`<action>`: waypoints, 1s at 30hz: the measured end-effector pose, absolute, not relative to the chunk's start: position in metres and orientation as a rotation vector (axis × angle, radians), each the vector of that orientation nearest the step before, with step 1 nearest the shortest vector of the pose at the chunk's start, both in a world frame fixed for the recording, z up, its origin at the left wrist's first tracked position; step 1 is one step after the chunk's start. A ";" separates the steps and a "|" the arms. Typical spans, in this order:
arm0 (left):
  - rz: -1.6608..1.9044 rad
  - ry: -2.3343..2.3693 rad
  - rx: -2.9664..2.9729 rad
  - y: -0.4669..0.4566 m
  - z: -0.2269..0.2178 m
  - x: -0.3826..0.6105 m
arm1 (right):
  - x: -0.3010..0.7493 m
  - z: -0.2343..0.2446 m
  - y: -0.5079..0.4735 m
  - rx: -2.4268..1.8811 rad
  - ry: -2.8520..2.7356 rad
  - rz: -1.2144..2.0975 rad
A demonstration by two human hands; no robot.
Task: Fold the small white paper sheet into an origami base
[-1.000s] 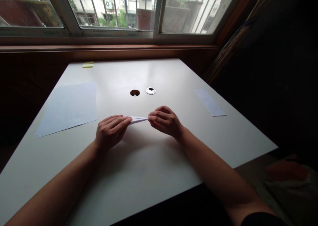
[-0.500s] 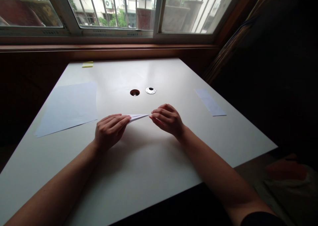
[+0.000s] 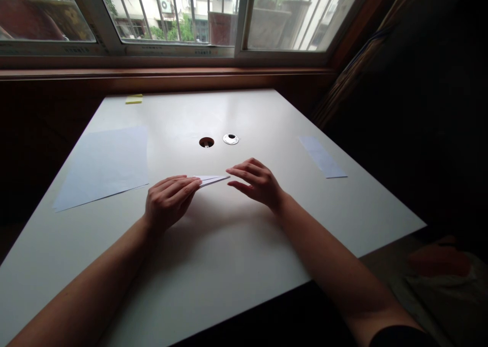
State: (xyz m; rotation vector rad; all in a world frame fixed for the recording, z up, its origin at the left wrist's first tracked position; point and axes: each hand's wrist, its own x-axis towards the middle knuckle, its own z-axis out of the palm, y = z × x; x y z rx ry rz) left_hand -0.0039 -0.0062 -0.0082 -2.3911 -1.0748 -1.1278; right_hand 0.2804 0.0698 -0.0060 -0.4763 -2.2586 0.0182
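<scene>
Tabletop (image 3: 232, 265) below barred window (image 3: 179, 17), left hand (image 3: 168, 200) gripping folded paper (image 3: 212, 180), right hand (image 3: 259, 183) spread by its tip

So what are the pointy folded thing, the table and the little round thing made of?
Pointy folded thing: probably matte white paper, with thin layers and crisp folds. Table: perhaps coated wood; the top has a sheen, the hole a brown edge. Little round thing: shiny and whitish, maybe metal or plastic; I can't tell.
</scene>
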 end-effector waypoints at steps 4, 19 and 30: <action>-1.113 -1.049 -2.431 -0.006 -0.008 -0.003 | 0.272 -0.006 0.067 -0.450 -2.308 0.041; -1.107 -0.920 -2.515 -0.010 -0.004 0.005 | 0.253 -0.009 0.048 -0.365 -2.365 -0.256; -1.138 -0.901 -2.362 -0.015 -0.002 0.006 | 0.253 -0.005 0.046 -0.377 -2.291 -0.288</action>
